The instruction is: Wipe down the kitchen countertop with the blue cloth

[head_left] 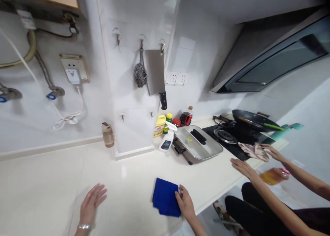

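Note:
My left hand (90, 203) is over the white counter at the lower left, its fingers stretched out and nothing in it. A silvery bracelet circles that wrist. A folded blue cloth (165, 197) lies flat on the counter near its front edge. My right hand (185, 202) grips the right edge of this cloth, with the thumb on top and part of the fingers hidden. Beyond the cloth stand a white spray bottle (167, 139) and a rectangular electric pan (198, 143) with a glass lid.
A co-worker's hands rest at the right, one on the counter edge, one on a patterned rag (255, 151) by the stove (232, 145). A cleaver (155, 72) and steel scourer (140, 74) hang on the wall. A brownish bottle (108, 135) stands by the pillar; a wok (254, 119) sits behind.

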Action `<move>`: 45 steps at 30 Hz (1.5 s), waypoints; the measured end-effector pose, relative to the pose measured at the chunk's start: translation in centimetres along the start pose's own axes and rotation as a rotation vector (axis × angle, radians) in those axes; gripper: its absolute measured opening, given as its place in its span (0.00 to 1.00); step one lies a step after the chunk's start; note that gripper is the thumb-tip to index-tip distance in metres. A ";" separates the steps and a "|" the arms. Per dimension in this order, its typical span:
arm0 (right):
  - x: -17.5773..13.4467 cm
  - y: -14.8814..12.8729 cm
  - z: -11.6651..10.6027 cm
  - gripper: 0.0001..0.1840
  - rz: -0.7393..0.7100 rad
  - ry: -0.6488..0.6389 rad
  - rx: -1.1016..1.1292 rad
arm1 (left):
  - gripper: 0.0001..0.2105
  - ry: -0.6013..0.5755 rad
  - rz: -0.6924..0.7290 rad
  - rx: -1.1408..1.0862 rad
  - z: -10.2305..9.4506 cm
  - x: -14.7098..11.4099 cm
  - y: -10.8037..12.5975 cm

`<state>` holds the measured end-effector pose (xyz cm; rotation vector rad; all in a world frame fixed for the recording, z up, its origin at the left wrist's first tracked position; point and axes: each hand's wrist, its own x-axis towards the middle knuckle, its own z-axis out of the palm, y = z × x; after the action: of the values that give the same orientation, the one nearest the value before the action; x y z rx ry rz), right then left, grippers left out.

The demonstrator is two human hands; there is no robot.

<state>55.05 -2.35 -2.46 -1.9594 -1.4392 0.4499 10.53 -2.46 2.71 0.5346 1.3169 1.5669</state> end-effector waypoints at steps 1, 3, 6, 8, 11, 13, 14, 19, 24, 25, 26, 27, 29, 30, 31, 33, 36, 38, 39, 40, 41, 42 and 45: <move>-0.1 0.2 0.1 0.37 0.011 -0.004 -0.013 | 0.32 0.014 -0.020 -0.018 -0.7 -0.2 -0.1; -0.1 0.1 0.5 0.38 0.027 0.000 -0.043 | 0.31 0.024 -0.049 -0.043 -1.8 -0.5 -0.3; 0.1 -0.6 1.3 0.36 0.033 0.009 -0.092 | 0.30 0.014 -0.076 -0.059 -2.5 -1.0 -0.6; 0.3 -1.3 1.4 0.28 0.019 -0.003 -0.100 | 0.31 0.015 -0.084 -0.059 -2.6 -1.1 -0.7; -0.1 -2.5 1.3 0.20 -0.068 -0.008 -0.072 | 0.31 0.029 -0.067 -0.093 -2.7 -1.3 -0.9; -0.8 -3.5 1.2 0.22 -0.162 0.002 -0.037 | 0.31 0.036 -0.048 -0.124 -2.8 -1.4 -0.9; -1.0 -4.0 1.2 0.22 -0.215 0.003 -0.016 | 0.30 0.040 -0.040 -0.136 -2.9 -1.5 -0.8; -0.1 -6.6 0.8 0.22 -0.420 -0.022 0.053 | 0.29 0.045 -0.034 -0.156 -3.0 -2.0 -0.5; 3.2 -6.3 -1.5 0.26 -0.384 0.037 -0.047 | 0.27 0.059 -0.035 -0.144 -2.7 -2.3 0.0; 3.6 -6.1 -1.7 0.28 -0.355 0.060 -0.084 | 0.27 0.062 -0.033 -0.134 -2.6 -2.4 0.2; 3.8 -5.9 -1.8 0.30 -0.333 0.078 -0.119 | 0.27 0.063 -0.033 -0.124 -2.5 -2.4 0.2; 3.8 -5.7 -1.5 0.30 -0.320 0.090 -0.149 | 0.28 0.066 -0.031 -0.114 -2.4 -2.5 0.3; 3.1 -5.6 -0.2 0.30 -0.334 0.075 -0.187 | 0.29 0.075 -0.025 -0.093 -2.2 -2.5 0.3; 2.5 -5.6 0.7 0.29 -0.357 0.052 -0.219 | 0.29 0.076 -0.018 -0.078 -2.2 -2.4 0.2; 1.7 -5.7 1.7 0.29 -0.378 0.029 -0.265 | 0.30 0.077 -0.007 -0.061 -2.2 -2.4 0.0; 0.2 -5.6 3.5 0.28 -0.407 0.001 -0.389 | 0.30 0.068 0.015 -0.011 -2.3 -2.2 -0.5; -1.2 -4.9 4.4 0.28 -0.389 0.006 -0.515 | 0.29 0.009 0.070 0.168 -2.8 -1.7 -1.4; -1.2 -4.1 3.6 0.29 -0.393 -0.016 -0.526 | 0.25 -0.053 0.166 0.431 -3.3 -1.1 -1.8; -1.0 -3.8 3.1 0.29 -0.400 -0.029 -0.526 | 0.22 -0.093 0.244 0.588 -3.6 -0.7 -1.9; -0.6 -3.4 2.5 0.29 -0.407 -0.038 -0.529 | 0.20 -0.139 0.333 0.740 -3.8 -0.2 -2.0; -0.1 -3.2 2.0 0.29 -0.407 -0.038 -0.536 | 0.19 -0.186 0.426 0.874 -3.9 0.5 -2.0; 0.4 -3.0 1.8 0.29 -0.400 -0.029 -0.552 | 0.20 -0.219 0.511 0.986 -4.0 1.1 -1.9; 2.1 -3.3 2.4 0.30 -0.343 0.036 -0.636 | 0.27 -0.135 0.615 1.259 -4.0 3.0 -1.7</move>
<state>51.92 0.92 -1.72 -2.0925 -2.0173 -0.2307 6.70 -1.92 -0.84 1.9100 2.0551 0.8976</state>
